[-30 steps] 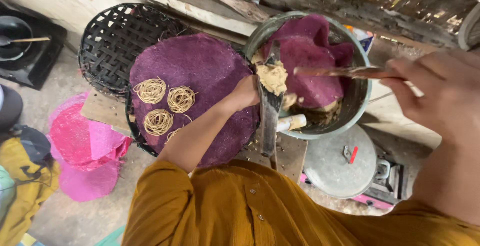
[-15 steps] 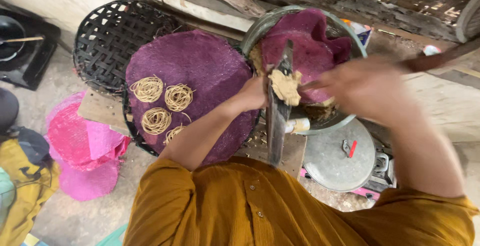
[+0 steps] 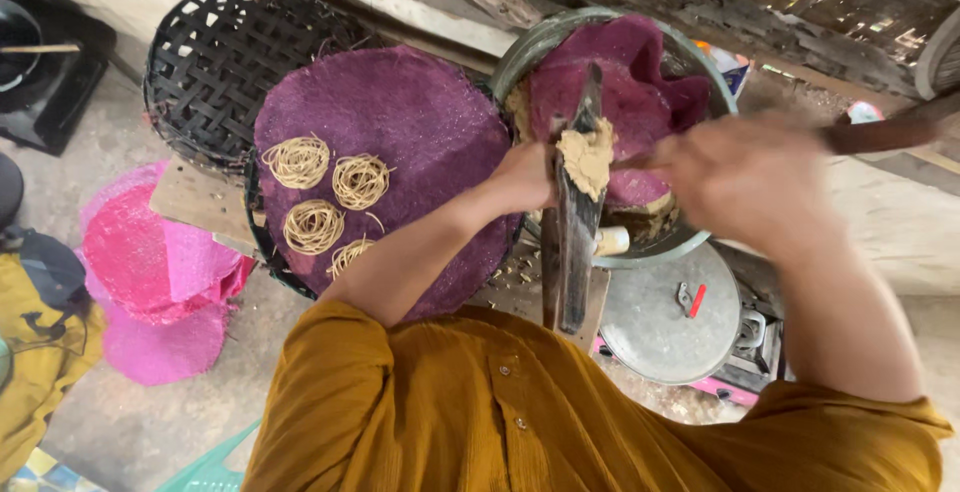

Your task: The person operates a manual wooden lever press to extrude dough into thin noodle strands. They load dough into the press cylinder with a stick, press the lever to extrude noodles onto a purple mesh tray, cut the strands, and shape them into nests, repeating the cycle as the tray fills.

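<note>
Four noodle nests (image 3: 330, 202) on one purple mat (image 3: 400, 122). Two woven baskets: one empty black basket (image 3: 215, 52), one under the mat, only its rim (image 3: 262, 242) showing. One metal bowl (image 3: 560, 37) with one purple cloth (image 3: 630, 102) inside. One dough lump (image 3: 587, 157) on one wooden press (image 3: 575, 252). One round metal lid (image 3: 660, 317). Two pink mats (image 3: 150, 272) stacked on the floor. Two hands: left hand (image 3: 525, 177), right hand (image 3: 745, 177).
</note>
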